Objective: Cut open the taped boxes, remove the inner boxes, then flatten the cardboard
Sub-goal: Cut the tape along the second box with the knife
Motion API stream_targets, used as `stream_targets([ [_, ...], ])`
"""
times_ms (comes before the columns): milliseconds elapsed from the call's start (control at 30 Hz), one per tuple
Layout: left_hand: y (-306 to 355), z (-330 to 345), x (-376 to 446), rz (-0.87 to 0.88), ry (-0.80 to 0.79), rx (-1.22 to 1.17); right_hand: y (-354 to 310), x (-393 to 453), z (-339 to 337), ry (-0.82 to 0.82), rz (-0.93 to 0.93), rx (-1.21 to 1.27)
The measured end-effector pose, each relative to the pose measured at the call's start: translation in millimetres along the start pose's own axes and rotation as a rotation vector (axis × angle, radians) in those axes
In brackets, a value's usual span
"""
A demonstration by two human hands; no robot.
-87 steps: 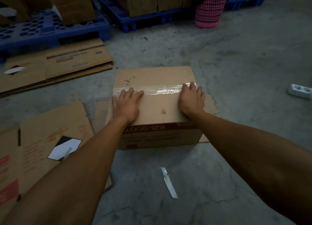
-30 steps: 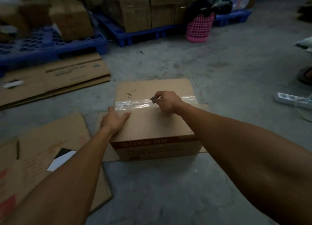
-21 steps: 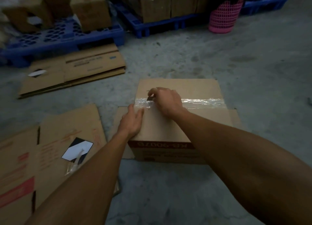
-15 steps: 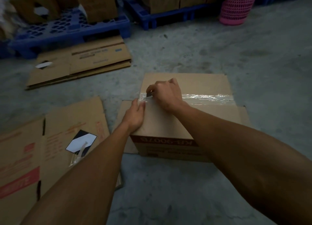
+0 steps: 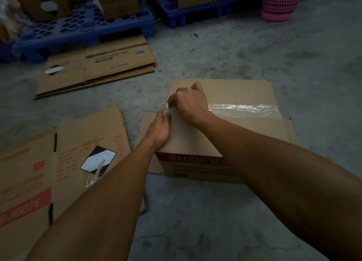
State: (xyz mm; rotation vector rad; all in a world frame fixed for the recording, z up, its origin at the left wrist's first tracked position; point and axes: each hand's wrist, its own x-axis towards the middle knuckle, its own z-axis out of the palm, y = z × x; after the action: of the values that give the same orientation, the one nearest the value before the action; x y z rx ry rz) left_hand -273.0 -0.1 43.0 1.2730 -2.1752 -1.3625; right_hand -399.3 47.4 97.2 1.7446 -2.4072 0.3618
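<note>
A brown cardboard box [image 5: 244, 92] stands on the concrete floor, sealed by a strip of clear tape [image 5: 244, 109] across its top. My right hand [image 5: 191, 102] is curled at the tape's left end and grips a small knife [image 5: 170, 106]; only the knife's dark tip shows below my fingers. My left hand [image 5: 159, 130] rests on the box's top left edge, its fingertips touching the tape end just below the blade. The box's flaps are closed and its contents are hidden.
Flattened cardboard [image 5: 78, 143] lies on the floor to the left, and another flat stack [image 5: 101, 68] sits farther back. Blue pallets [image 5: 78, 27] with boxes line the rear. A pink basket [image 5: 280, 4] stands at the back right. A loose sheet [image 5: 145, 127] lies under the box.
My right hand took up the knife and slid left along the tape from its middle to its left end. My left hand moved up the box's left edge to the tape.
</note>
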Motion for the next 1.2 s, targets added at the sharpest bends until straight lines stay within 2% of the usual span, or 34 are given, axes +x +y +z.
stream_targets([
  [233, -3.3, -0.4, 3.9, 0.009, 0.015, 0.046, -12.3, -4.9, 7.4, 0.056, -0.08, -0.179],
  [400, -0.6, 1.6, -0.2, 0.014, 0.029, 0.068, -11.1, -5.0, -4.2, -0.025, -0.158, -0.281],
  [667, -3.0, 3.0, 0.3, 0.016, 0.085, 0.223, 5.7, -12.7, -21.7, -0.092, -0.08, -0.355],
  [867, 5.6, 1.9, -11.7, 0.204, 0.166, 0.441, 10.8, -20.3, -28.0, -0.094, -0.057, -0.374],
  [1100, 9.5, 4.8, -12.5, 0.213, 0.176, 0.537, 46.4, -40.7, -41.4, -0.124, -0.04, -0.424],
  [1200, 16.1, 10.0, -17.0, 0.375, 0.19, 0.683, 59.5, -48.5, -43.3, -0.134, -0.036, -0.441],
])
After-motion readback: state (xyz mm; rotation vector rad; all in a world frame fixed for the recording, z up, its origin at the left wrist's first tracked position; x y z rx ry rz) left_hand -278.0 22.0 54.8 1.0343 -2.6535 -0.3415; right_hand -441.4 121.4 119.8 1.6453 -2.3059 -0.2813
